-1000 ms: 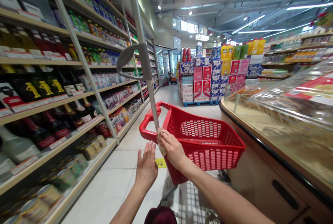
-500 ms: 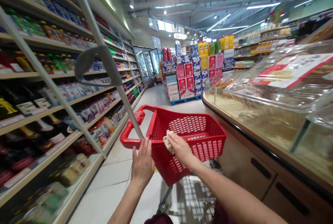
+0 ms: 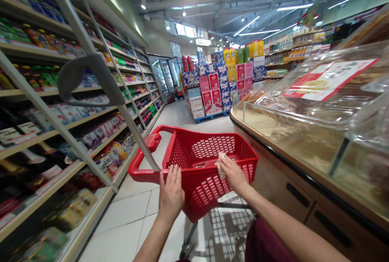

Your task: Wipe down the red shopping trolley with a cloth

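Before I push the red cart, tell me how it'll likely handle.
The red cart should probably roll readily, given the apparent caster below. Its perforated basket looks stiff and perhaps light for its size. The tall pole may make it tippy.

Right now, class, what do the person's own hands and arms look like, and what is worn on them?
The left hand and right hand wear no gloves. No sleeve, watch or bracelet shows on either arm. Dark maroon clothing appears below.

Head-worn view, facing forward and down, red cart [image 3: 194, 177] near, far aisle [image 3: 172, 117] seemingly blurred
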`<state>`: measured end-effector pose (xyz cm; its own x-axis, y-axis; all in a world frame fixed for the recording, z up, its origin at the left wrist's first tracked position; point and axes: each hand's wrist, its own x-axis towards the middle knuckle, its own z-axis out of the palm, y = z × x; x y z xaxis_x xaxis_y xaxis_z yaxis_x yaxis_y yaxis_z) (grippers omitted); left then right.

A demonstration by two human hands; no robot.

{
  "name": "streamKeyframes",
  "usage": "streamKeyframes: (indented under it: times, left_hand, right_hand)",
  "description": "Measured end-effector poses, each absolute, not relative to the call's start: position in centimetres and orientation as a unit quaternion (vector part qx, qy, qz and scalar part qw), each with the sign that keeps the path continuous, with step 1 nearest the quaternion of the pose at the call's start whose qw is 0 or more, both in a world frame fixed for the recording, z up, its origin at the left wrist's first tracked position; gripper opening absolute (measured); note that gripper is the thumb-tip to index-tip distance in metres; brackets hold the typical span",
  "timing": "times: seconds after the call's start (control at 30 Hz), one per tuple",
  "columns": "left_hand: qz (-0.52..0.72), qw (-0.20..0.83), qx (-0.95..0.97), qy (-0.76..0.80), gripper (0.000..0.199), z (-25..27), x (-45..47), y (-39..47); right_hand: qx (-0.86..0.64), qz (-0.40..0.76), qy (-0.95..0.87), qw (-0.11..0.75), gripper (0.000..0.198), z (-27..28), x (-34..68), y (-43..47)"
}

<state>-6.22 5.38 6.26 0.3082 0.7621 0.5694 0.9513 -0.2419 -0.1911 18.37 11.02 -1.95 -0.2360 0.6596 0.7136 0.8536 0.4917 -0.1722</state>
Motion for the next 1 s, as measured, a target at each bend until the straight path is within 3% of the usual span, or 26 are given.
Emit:
streamKeyframes:
  times: [0.17, 0.4, 0.63, 0.83, 1.0]
  left_hand:
    - [-0.215, 0.258, -0.751, -0.568, 0.056, 5.6, -5.6, 5.6]
    - [-0.214, 0.263, -0.752, -0.566, 0.054, 5.6, -5.3, 5.8]
    - [-0.230, 0.269, -0.744, -0.567, 0.059, 5.0, -5.2, 6.1]
    - [-0.220, 0.285, -0.746, -0.560, 0.063, 4.6, -5.6, 6.6]
    - [-0.225, 0.273, -0.749, -0.560, 0.063, 4.3, -5.9, 6.4]
  right_hand:
    - [-0.611, -0.113, -0.695, 0.362, 0.046, -3.3, 26.1, 11.9]
    - [-0.464, -0.105, -0.789, 0.389, 0.052, -1.6, 17.9, 11.3]
    - [-0.535, -0.036, -0.762, 0.363, 0.061, 0.2, 14.9, 10.3]
    - [-0.517, -0.043, -0.761, 0.390, 0.032, 0.1, 14.3, 12.2]
    - [-0.513, -0.057, -0.772, 0.372, 0.033, -0.9, 20.9, 13.0]
